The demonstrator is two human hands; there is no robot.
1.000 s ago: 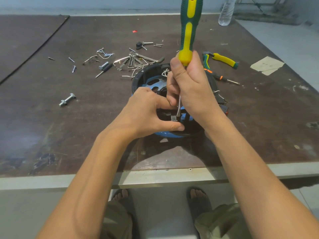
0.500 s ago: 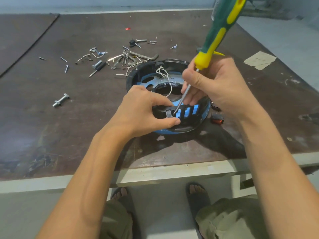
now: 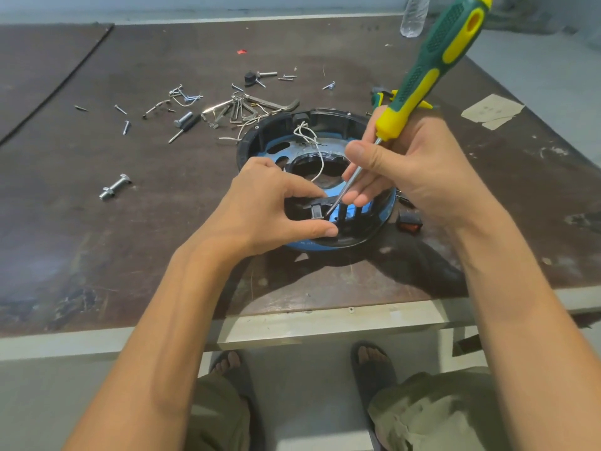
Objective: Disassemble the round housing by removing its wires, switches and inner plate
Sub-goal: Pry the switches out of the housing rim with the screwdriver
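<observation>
- Centrally, the round housing point(image 3: 273, 125) sits on the table point(image 3: 130, 239), toward six o'clock.
- Left hand point(image 3: 260, 206) pinches its near rim, thumb and forefinger curled around a black clip point(image 3: 315, 211).
- Right hand point(image 3: 422, 177) grasps the screwdriver point(image 3: 432, 60), handle leaning toward one o'clock, tip at that clip.
- White wires point(image 3: 320, 157) loop over the blue inner plate point(image 3: 338, 141).
- A switch point(image 3: 410, 222) lies at the housing's four o'clock.

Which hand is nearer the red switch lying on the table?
Right. The right hand, gripping the screwdriver, is just beside the switch; the left hand pinches the near rim of the housing, farther left.
</observation>
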